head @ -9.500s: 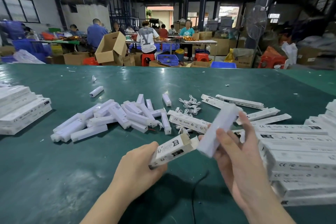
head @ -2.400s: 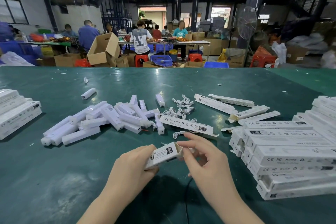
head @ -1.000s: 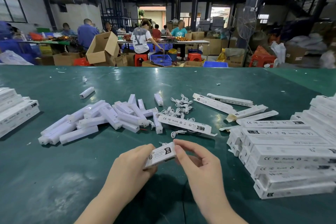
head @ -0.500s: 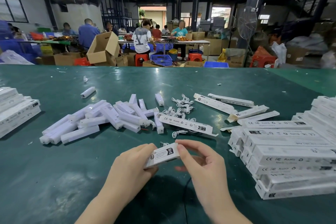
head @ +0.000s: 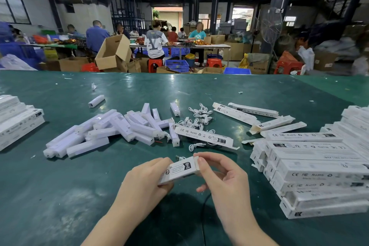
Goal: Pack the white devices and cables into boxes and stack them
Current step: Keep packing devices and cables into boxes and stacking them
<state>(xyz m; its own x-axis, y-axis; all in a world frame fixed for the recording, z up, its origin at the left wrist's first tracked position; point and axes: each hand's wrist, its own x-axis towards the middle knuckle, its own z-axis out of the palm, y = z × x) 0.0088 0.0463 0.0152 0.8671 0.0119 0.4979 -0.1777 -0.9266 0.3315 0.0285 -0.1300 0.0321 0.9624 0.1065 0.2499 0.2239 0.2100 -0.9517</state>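
A long white printed box (head: 179, 169) is held end-on over the green table (head: 60, 195). My left hand (head: 143, 181) grips its near part from the left. My right hand (head: 221, 175) pinches the box's far end flap with thumb and forefinger. A pile of white devices (head: 119, 128) lies in the middle left. Small white coiled cables (head: 197, 118) lie beyond the hands. A flat printed box (head: 203, 137) lies just behind the held one. A big stack of boxes (head: 319, 171) stands at the right.
A second box stack (head: 18, 120) sits at the left edge. Loose boxes (head: 251, 114) lie at the back right, and one device (head: 96, 101) lies apart. A black cord (head: 203, 217) hangs near my wrists. People work at tables (head: 179, 45) beyond.
Earlier my right hand held a white device at the open box; the device is gone from view and the box end flap has been folded shut. In the last second the hands barely move.
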